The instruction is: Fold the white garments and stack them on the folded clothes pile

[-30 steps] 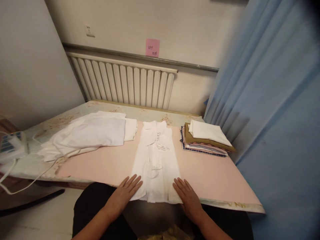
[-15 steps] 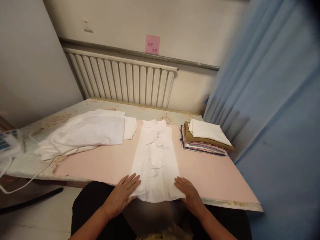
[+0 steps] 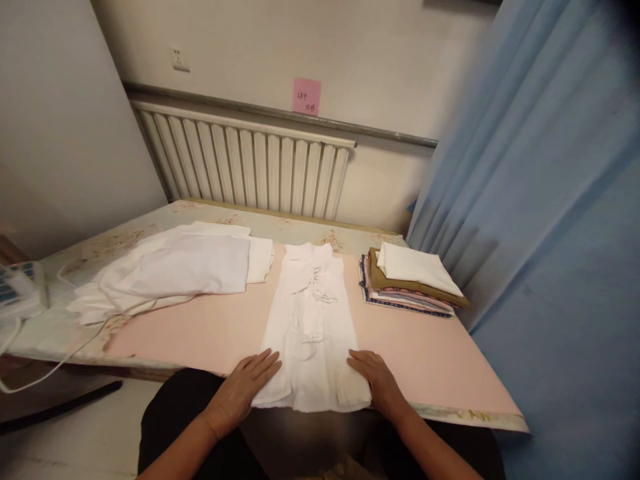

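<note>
A white garment with thin ties and gathers at its middle lies lengthwise before me, its sides folded in. Its lower hem reaches the table's front edge. My left hand rests on the garment's lower left side, palm down, fingers stretched out. On the lower right side lies my right hand, also flat with fingers extended. Neither hand grips the cloth visibly; both thumbs are mostly hidden.
A loose pile of white clothes lies at left, crossed by a white cord. At right sits a folded stack of clothes. Pink cloth covers the table. A radiator stands behind; a blue curtain hangs right.
The view has tilted slightly upward. Both hands stay at the garment's lower sides, and their thumbs, visible at the hem before, are now mostly out of sight.
</note>
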Demonstrator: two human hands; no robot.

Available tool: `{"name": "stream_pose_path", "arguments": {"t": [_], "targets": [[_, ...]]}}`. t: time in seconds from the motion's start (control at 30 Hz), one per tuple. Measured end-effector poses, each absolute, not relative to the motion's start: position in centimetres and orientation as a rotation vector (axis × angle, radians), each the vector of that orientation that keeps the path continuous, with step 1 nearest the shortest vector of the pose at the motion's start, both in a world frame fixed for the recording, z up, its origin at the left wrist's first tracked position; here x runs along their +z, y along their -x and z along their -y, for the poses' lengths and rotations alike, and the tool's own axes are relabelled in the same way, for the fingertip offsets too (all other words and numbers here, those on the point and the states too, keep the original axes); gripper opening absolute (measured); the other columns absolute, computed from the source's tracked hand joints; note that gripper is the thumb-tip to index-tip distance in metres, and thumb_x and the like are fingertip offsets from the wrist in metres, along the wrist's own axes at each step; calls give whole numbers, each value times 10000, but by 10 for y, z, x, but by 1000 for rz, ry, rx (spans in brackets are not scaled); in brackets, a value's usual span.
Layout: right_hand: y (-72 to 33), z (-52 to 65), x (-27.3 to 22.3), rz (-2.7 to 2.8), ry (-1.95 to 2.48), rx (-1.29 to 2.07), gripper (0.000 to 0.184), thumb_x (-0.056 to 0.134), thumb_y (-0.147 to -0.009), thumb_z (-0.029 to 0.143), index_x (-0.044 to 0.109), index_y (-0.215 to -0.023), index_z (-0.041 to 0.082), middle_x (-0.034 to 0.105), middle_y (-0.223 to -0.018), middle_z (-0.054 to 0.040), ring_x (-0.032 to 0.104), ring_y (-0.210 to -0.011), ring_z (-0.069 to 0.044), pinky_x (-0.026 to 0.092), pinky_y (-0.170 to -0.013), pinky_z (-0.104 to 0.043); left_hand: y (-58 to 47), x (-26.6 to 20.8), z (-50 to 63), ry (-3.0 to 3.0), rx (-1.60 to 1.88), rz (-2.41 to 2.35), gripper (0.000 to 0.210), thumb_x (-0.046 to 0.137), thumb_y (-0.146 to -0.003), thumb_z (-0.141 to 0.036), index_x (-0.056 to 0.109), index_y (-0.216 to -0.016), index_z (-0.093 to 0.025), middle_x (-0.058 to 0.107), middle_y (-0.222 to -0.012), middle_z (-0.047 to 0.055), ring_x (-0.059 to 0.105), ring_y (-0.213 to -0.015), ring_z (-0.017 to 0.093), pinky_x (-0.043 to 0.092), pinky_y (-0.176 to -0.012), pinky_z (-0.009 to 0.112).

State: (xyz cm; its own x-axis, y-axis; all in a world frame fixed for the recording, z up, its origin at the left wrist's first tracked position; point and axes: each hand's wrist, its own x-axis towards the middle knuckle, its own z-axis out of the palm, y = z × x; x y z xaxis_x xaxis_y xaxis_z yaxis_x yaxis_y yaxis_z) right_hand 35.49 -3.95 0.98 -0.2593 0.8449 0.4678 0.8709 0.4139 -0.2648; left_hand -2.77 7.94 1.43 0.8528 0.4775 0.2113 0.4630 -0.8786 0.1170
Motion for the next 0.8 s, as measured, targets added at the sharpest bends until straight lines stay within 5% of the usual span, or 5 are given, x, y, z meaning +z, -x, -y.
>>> {"name": "stream_pose_path", "arguments": {"t": [0.3, 0.63, 0.8], "targets": [[-353, 15, 14, 2313, 1324, -56, 423, 436, -945, 283, 497, -1361, 240, 524, -1382, -89, 367, -1362, -247, 269, -1127, -532, 30, 8, -84, -2915, 485, -664, 696, 502, -875, -264, 200, -1500, -302, 345, -1531, 69, 260, -1423, 277, 290, -1100, 461], [-358, 47, 30, 2267, 1265, 192, 393, 413, -976, 362, 491, -1353, 283, 562, -1346, -57, 423, -1329, -211, 219, -1163, -499, 45, 17, -61, -2832, 578, -524, 564, 408, -937, -440, 277, -1473, -320, 419, -1490, 48, 306, -1407, 252, 250, -1155, 484], [-352, 57, 50, 2199, 1238, 401, 347, 474, -948, 376, 572, -1264, 273, 590, -1312, -64, 470, -1292, -228, 248, -1151, -492, 44, 26, -57, -2532, 539, -537, 432, 419, -935, -430, 490, -1348, -328, 505, -1427, 20, 348, -1387, 239, 226, -1169, 469]]}}
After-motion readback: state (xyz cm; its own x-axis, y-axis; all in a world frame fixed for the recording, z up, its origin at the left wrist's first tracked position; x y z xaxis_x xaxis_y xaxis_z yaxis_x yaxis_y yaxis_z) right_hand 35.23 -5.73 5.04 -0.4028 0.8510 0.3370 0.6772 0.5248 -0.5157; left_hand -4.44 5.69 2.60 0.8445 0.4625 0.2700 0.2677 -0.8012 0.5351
